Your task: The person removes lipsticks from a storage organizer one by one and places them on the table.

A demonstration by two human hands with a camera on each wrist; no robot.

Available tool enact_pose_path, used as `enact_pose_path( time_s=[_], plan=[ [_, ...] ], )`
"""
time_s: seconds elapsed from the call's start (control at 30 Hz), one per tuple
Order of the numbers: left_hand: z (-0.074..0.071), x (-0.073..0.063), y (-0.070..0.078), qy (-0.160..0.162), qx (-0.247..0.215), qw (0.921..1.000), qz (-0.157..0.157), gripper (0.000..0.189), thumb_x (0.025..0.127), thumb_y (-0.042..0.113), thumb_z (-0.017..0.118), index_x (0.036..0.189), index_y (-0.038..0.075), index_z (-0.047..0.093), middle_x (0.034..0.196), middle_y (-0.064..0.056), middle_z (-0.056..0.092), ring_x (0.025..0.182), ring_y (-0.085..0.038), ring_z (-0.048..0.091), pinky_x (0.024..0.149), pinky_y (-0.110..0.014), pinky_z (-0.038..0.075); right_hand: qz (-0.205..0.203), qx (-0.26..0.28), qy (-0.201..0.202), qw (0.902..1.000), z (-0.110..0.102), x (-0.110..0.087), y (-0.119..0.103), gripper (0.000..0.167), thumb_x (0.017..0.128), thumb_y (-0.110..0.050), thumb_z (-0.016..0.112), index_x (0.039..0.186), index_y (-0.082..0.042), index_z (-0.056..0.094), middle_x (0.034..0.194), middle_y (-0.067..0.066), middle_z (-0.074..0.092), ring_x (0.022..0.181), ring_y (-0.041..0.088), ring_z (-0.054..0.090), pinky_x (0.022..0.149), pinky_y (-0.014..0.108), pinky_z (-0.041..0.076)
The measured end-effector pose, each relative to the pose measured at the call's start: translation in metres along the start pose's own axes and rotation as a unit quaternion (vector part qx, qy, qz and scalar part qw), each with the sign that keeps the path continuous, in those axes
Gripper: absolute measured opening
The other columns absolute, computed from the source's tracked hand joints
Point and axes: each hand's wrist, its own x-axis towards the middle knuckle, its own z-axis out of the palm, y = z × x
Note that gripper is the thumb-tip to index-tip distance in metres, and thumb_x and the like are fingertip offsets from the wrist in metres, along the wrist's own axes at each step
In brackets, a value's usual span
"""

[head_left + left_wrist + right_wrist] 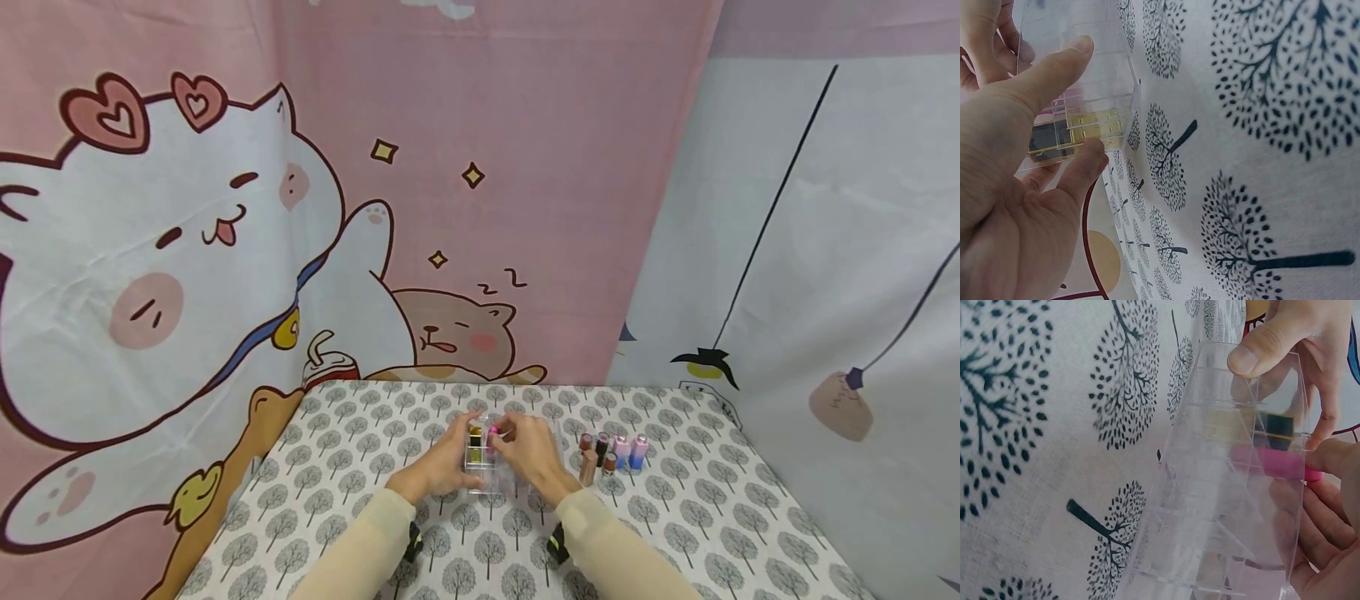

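Observation:
A clear plastic organizer [487, 487] with several compartments stands on the table between the hands. My left hand [442, 462] holds its left end, with the thumb on one side and the fingers on the other. With my right hand [534, 454] I pinch the top of a bright pink lipstick tube [1275, 464], whose lower part sits inside a compartment. Right beside it in the organizer are lipsticks with black and gold cases [1054, 139]. In the right wrist view, the organizer's dividers show through its clear wall.
Several lipsticks stand to the right of the organizer, among them a pink-and-blue one [638, 452], a black one [602, 447] and a rose-brown one [588, 467]. The tablecloth [360, 467] has a tree print. A cartoon-printed cloth [562, 208] hangs behind the table.

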Motion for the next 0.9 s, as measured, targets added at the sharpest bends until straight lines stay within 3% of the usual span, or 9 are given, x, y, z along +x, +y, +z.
enact_pose_path(
  time_s=[0.47, 0.67, 0.9],
  plan=[
    [-0.001, -0.003, 0.001, 0.003, -0.009, 0.9999, 0.012, 0.132, 0.085, 0.019, 0.107, 0.182, 0.009, 0.019, 0.176, -0.039, 0.041, 0.13, -0.046, 0.072, 0.128, -0.067, 0.056, -0.029, 0.024, 0.017, 0.9991, -0.009, -0.001, -0.006, 0.011, 0.103, -0.012, 0.087, 0.114, -0.01, 0.085, 0.105, 0.008, 0.09, 0.091, 0.02, 0.087, 0.078, 0.022, 0.071],
    [-0.001, -0.002, 0.001, 0.001, -0.012, 0.9999, 0.01, 0.131, 0.085, 0.019, 0.106, 0.183, 0.01, 0.018, 0.176, -0.038, 0.041, 0.139, -0.05, 0.069, 0.13, -0.067, 0.054, -0.036, 0.039, 0.023, 0.9983, -0.012, -0.002, -0.008, 0.009, 0.104, -0.011, 0.085, 0.113, -0.01, 0.085, 0.103, 0.008, 0.09, 0.09, 0.019, 0.087, 0.079, 0.022, 0.071],
    [-0.001, -0.001, 0.002, 0.0, -0.011, 0.9999, 0.013, 0.13, 0.086, 0.018, 0.106, 0.182, 0.009, 0.019, 0.173, -0.036, 0.044, 0.135, -0.048, 0.071, 0.127, -0.068, 0.056, -0.033, 0.05, 0.035, 0.9976, -0.016, -0.003, -0.008, 0.01, 0.103, -0.011, 0.087, 0.113, -0.012, 0.085, 0.105, 0.006, 0.09, 0.094, 0.02, 0.088, 0.084, 0.026, 0.073]
  ],
)
